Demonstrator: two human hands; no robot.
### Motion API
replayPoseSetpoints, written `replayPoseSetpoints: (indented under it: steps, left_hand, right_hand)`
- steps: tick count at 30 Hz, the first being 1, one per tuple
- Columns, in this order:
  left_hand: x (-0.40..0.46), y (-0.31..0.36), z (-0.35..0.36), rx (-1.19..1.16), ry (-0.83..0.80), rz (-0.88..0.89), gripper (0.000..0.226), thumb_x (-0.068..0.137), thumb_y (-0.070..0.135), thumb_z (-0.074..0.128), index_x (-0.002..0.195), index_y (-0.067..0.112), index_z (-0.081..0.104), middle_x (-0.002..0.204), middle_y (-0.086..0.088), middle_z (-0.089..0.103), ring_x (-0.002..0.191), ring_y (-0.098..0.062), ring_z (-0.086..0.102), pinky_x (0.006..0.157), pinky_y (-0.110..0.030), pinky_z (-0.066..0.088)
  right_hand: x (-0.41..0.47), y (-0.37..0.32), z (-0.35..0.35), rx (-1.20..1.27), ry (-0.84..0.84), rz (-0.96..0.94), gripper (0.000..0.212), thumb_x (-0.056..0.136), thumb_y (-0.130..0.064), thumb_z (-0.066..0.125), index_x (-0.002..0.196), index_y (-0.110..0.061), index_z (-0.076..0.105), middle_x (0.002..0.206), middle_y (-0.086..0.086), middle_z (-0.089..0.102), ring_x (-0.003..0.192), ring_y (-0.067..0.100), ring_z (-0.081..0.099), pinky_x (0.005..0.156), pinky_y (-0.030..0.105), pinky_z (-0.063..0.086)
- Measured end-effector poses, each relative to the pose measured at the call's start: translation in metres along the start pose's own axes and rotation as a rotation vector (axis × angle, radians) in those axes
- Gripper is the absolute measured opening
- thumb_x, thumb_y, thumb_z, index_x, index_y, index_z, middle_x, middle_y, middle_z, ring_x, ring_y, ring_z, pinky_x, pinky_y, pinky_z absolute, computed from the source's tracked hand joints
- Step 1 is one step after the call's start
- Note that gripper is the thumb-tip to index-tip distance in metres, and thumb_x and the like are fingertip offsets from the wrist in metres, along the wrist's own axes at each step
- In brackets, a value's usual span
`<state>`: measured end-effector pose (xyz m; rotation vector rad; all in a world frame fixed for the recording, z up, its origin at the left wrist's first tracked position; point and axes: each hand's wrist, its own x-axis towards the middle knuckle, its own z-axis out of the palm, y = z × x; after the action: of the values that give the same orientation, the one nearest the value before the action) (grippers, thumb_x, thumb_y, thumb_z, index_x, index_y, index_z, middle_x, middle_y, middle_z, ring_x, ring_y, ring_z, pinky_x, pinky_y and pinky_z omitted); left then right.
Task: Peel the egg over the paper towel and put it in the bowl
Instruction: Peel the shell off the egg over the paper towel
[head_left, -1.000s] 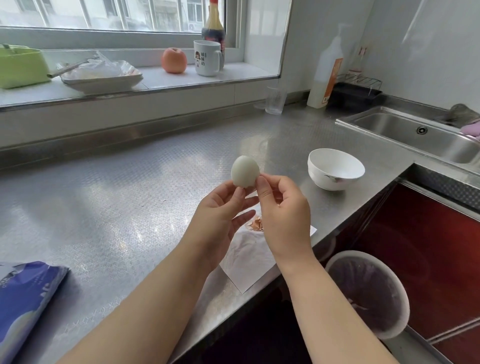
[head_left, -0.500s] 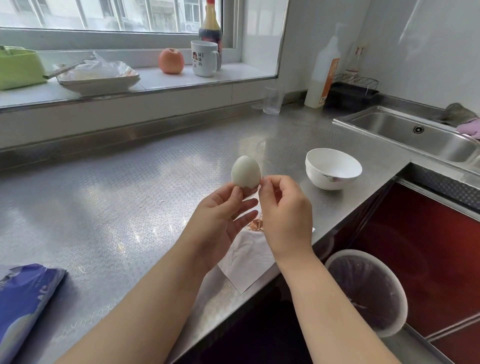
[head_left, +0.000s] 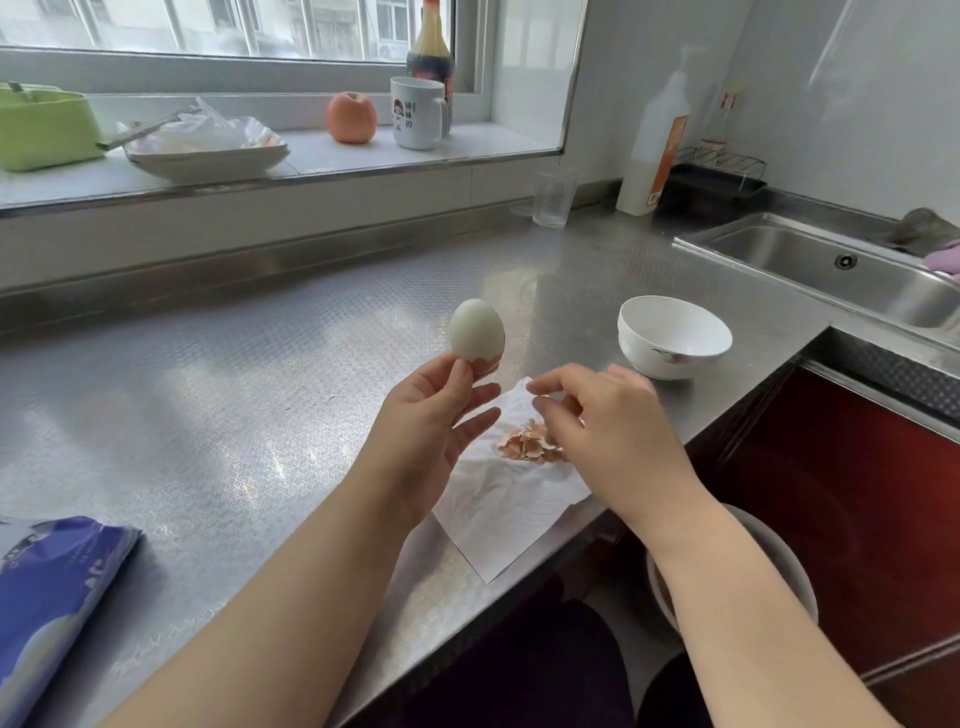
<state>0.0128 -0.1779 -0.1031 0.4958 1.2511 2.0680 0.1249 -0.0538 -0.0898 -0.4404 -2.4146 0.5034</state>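
Note:
My left hand (head_left: 436, 415) pinches the lower end of the egg (head_left: 475, 332) and holds it upright above the counter. The egg is white and bare except for a small brown patch of shell at its base. My right hand (head_left: 602, 426) hovers palm down over the white paper towel (head_left: 498, 499), fingers loosely bent, apart from the egg. A heap of brown shell pieces (head_left: 527, 447) lies on the towel under its fingertips. The white bowl (head_left: 674, 335) stands empty to the right, beyond the towel.
The steel sink (head_left: 841, 270) is at the far right, a glass (head_left: 554, 197) and a white bottle (head_left: 654, 150) at the back. A blue packet (head_left: 47, 597) lies at the near left. A bin (head_left: 779, 561) stands below the counter edge.
My right hand has left the egg and dropped to the right over the paper towel. The shell heap is now uncovered. My left hand still holds the egg up.

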Motion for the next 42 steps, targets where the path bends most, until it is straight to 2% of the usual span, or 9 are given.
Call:
replayPoseSetpoints:
  steps: [3,6,10,14,18,25,33,37,42]
  left_hand:
    - [-0.001,0.0,0.0,0.02,0.015,0.004,0.031,0.101,0.017,0.048,0.128,0.009,0.06,0.114,0.0,0.068,0.097,-0.014,0.061,0.081,-0.026,0.056]
    - [-0.001,0.001,0.0,0.05,0.031,0.01,0.031,0.101,0.017,0.048,0.127,0.009,0.061,0.115,0.001,0.068,0.098,-0.014,0.062,0.08,-0.024,0.056]
    - [-0.001,0.001,0.001,0.105,0.067,0.021,0.029,0.101,0.017,0.048,0.127,0.011,0.061,0.113,0.002,0.069,0.099,-0.014,0.062,0.079,-0.024,0.056]
    - [-0.001,0.0,0.003,0.138,0.082,0.018,0.026,0.102,0.015,0.047,0.123,0.013,0.062,0.112,0.002,0.069,0.098,-0.014,0.062,0.078,-0.023,0.055]
    - [-0.002,0.001,0.005,0.153,0.079,0.006,0.022,0.102,0.014,0.047,0.116,0.017,0.063,0.106,0.004,0.07,0.093,-0.012,0.062,0.081,-0.025,0.056]
    - [-0.005,-0.004,0.006,0.581,0.035,0.155,0.026,0.1,0.016,0.052,0.12,0.029,0.062,0.1,0.012,0.072,0.088,-0.007,0.066,0.084,-0.026,0.056]
    - [-0.006,-0.007,0.007,0.907,0.042,0.324,0.036,0.092,0.026,0.065,0.126,0.035,0.059,0.103,0.024,0.064,0.088,0.008,0.061,0.077,-0.008,0.046]
    - [-0.007,0.0,0.004,0.995,0.226,0.392,0.007,0.087,0.034,0.07,0.09,0.028,0.067,0.086,0.016,0.067,0.08,0.001,0.061,0.071,-0.018,0.048]
    - [-0.008,-0.004,0.002,1.299,0.125,0.343,0.034,0.094,0.004,0.047,0.106,0.028,0.069,0.114,0.012,0.061,0.105,-0.008,0.055,0.089,-0.028,0.046]
  right_hand:
    - [0.0,-0.002,-0.004,0.053,-0.062,0.021,0.012,0.085,-0.018,0.064,0.096,-0.025,0.066,0.052,-0.019,0.042,0.069,-0.009,0.049,0.083,0.034,0.041]
    - [-0.001,-0.003,-0.005,0.022,-0.265,0.054,0.035,0.088,-0.019,0.057,0.118,-0.036,0.056,0.083,-0.02,0.048,0.088,-0.002,0.048,0.093,0.032,0.033]
    - [-0.005,0.001,-0.007,0.08,-0.138,0.065,0.02,0.097,-0.026,0.05,0.11,-0.025,0.066,0.069,-0.014,0.058,0.075,0.011,0.058,0.084,0.033,0.046]
    - [-0.006,0.004,-0.008,0.139,-0.245,0.098,0.044,0.096,-0.012,0.046,0.133,-0.035,0.046,0.111,-0.008,0.054,0.097,0.006,0.054,0.084,0.015,0.041]
    - [-0.004,0.009,-0.012,0.224,-0.031,0.127,0.025,0.098,-0.023,0.047,0.118,-0.03,0.059,0.075,-0.011,0.06,0.075,0.01,0.06,0.074,0.032,0.05]
    - [0.006,0.0,-0.012,0.544,-0.147,0.296,0.052,0.083,-0.056,0.055,0.132,-0.039,0.049,0.102,-0.007,0.067,0.08,0.008,0.068,0.071,0.027,0.054]
    - [-0.005,-0.001,-0.004,1.072,-0.132,0.58,0.033,0.085,-0.022,0.068,0.115,-0.013,0.061,0.098,0.012,0.073,0.075,0.018,0.069,0.057,0.024,0.053]
    - [-0.013,-0.001,-0.001,1.396,-0.012,0.726,0.033,0.081,-0.026,0.066,0.111,-0.012,0.063,0.096,0.007,0.074,0.081,0.017,0.07,0.06,0.02,0.053]
    - [-0.015,-0.001,-0.003,1.44,0.073,0.721,0.029,0.082,-0.025,0.065,0.108,-0.014,0.063,0.09,0.002,0.075,0.078,0.015,0.07,0.06,0.019,0.053]
